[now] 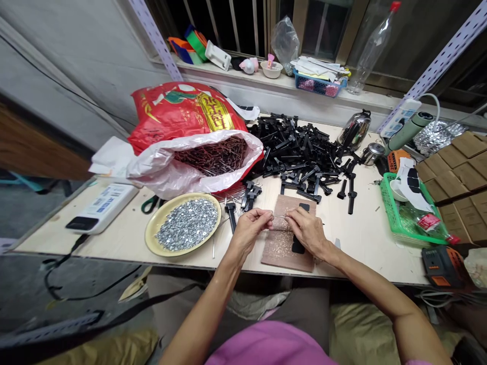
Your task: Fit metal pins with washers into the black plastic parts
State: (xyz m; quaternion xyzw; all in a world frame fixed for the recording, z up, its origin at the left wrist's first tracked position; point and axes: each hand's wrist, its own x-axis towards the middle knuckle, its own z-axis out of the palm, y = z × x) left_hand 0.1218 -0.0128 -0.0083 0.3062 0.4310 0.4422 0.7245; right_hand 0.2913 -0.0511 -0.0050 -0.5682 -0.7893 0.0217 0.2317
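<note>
A thin metal rod [280, 216] spans the gap between my hands, above a brown wooden board [279, 256] sprinkled with pale shavings. My left hand [251, 226] pinches the rod's left end between thumb and fingers. Over the board's right side, my right hand [307, 230] is closed on its other end. Black pads lie on the board, partly under my right hand. Left of my left hand stands a yellow bowl [149, 242] of small silvery washers [186, 224]. Black T-shaped plastic parts [292, 144] are heaped behind the board.
A red bag [167, 114] full of thin dark rods [216, 156] lies open at back left. Scissors [149, 204] and a white power unit [102, 208] are at left. On the right are a green basket [395, 228], a battery pack [443, 266] and stacked cardboard boxes [464, 187].
</note>
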